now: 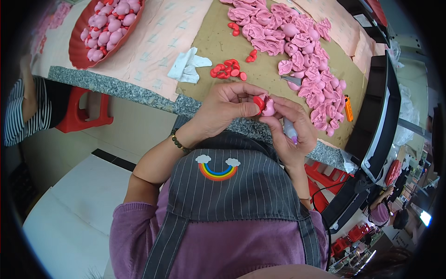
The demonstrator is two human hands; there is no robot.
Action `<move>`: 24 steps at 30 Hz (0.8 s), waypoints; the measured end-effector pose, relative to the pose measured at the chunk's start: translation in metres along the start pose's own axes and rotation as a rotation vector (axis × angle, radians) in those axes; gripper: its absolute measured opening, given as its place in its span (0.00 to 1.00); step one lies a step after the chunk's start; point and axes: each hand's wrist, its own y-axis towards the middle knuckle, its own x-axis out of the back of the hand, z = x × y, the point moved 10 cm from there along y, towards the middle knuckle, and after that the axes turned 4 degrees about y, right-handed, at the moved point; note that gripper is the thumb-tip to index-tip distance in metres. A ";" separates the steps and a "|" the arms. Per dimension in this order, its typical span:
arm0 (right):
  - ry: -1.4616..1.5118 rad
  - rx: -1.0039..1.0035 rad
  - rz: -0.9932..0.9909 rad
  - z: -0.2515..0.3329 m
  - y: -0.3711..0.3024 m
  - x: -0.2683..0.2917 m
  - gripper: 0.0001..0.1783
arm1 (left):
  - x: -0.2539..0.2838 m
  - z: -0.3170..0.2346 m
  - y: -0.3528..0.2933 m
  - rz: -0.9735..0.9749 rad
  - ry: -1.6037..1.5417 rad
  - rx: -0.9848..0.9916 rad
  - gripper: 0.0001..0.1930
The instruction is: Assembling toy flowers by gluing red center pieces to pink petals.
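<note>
My left hand (226, 108) pinches a small red piece (259, 104) against a pink toy part (269, 106), just above the table's front edge. My right hand (291, 127) holds that pink part from the other side and also grips a small glue bottle (290, 131) with a purple tip in its palm. Several loose red pieces (227, 69) lie on the brown board (274, 72) right behind my hands. A large heap of pink toy parts (297, 51) spreads over the board's right half.
A red tray (79, 53) of assembled pink toys sits far left. A crumpled white cloth (186, 66) lies by the red pieces. An orange lighter (348, 108) rests at the board's right. Another person's striped sleeve (28, 109) shows at left, beside a red stool (79, 114).
</note>
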 end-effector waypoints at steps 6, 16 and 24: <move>-0.067 0.066 0.007 0.004 0.000 0.000 0.17 | -0.003 -0.002 -0.001 -0.009 0.038 0.014 0.16; -0.103 0.124 0.028 0.009 -0.001 -0.002 0.18 | -0.003 0.001 -0.002 -0.010 0.092 0.039 0.16; -0.107 0.123 0.041 0.008 0.000 -0.003 0.17 | -0.003 -0.001 -0.002 -0.014 0.099 0.031 0.16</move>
